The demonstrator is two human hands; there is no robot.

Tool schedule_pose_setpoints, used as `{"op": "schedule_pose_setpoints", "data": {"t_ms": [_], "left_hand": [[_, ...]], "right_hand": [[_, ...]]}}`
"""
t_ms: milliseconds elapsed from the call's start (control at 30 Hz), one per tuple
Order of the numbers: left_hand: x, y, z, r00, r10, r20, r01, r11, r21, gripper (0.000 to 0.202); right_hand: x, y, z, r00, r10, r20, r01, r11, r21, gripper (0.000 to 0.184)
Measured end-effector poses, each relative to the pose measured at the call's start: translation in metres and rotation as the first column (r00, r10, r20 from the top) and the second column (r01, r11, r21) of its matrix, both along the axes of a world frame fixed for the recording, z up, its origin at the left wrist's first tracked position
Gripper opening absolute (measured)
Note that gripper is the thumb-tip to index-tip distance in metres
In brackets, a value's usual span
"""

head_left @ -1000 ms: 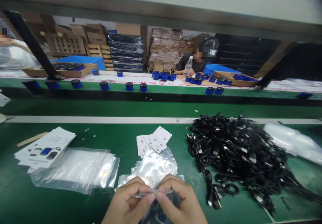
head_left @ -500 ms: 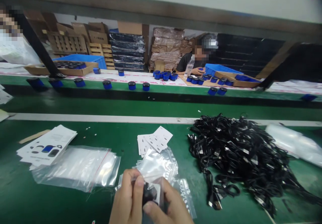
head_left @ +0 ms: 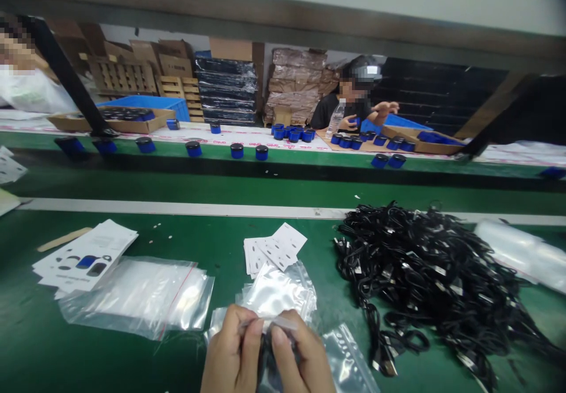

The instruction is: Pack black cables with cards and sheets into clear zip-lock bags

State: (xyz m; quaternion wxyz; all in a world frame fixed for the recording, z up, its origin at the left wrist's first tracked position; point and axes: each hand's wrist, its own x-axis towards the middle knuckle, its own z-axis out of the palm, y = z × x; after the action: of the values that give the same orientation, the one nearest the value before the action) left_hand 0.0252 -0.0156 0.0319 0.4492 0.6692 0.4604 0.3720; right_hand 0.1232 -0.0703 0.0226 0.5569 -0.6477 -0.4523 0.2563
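Observation:
Close to the bottom edge, my left hand (head_left: 234,354) and my right hand (head_left: 305,357) both pinch the top edge of a small clear plastic bag (head_left: 270,375). Something dark shows inside the bag, mostly covered by my fingers. Just beyond my hands lies a pile of clear zip bags (head_left: 280,290), with a small stack of printed white cards (head_left: 269,253) behind it. Another clear bag (head_left: 349,362) lies beside my right hand. Farther right is a large heap of black USB cables (head_left: 424,269).
At left, printed leaflets (head_left: 86,257) overlap larger clear bags (head_left: 132,299), near a wooden stick (head_left: 64,240). Clear plastic (head_left: 522,251) lies at far right. Blue round items with black tops (head_left: 237,151) line the raised ledge. A co-worker (head_left: 354,98) sits beyond it.
My thumbs and fingers have moved up to the bag's top edge, and the dark item in it is now more hidden. Across the ledge, the co-worker has raised a hand.

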Motion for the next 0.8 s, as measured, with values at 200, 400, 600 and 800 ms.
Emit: {"op": "schedule_pose_setpoints", "data": {"t_ms": [200, 400, 600, 800], "left_hand": [[-0.01, 0.016, 0.016, 0.963, -0.229, 0.142, 0.245, 0.963, -0.108, 0.028], [-0.021, 0.026, 0.022, 0.945, -0.216, 0.245, 0.29, 0.901, -0.323, 0.029], [-0.023, 0.028, 0.022, 0.943, -0.233, 0.237, 0.312, 0.867, -0.389, 0.022], [-0.023, 0.025, 0.023, 0.952, -0.214, 0.221, 0.277, 0.907, -0.317, 0.018]], "right_hand": [[0.016, 0.005, 0.005, 0.994, 0.049, -0.099, -0.043, 0.997, 0.062, 0.032], [0.023, 0.002, 0.003, 0.985, 0.071, -0.156, -0.06, 0.996, 0.071, 0.028], [0.023, 0.001, 0.004, 0.978, 0.11, -0.175, -0.098, 0.992, 0.074, 0.025], [0.021, 0.0, 0.006, 0.982, 0.102, -0.161, -0.097, 0.995, 0.038, 0.023]]}}
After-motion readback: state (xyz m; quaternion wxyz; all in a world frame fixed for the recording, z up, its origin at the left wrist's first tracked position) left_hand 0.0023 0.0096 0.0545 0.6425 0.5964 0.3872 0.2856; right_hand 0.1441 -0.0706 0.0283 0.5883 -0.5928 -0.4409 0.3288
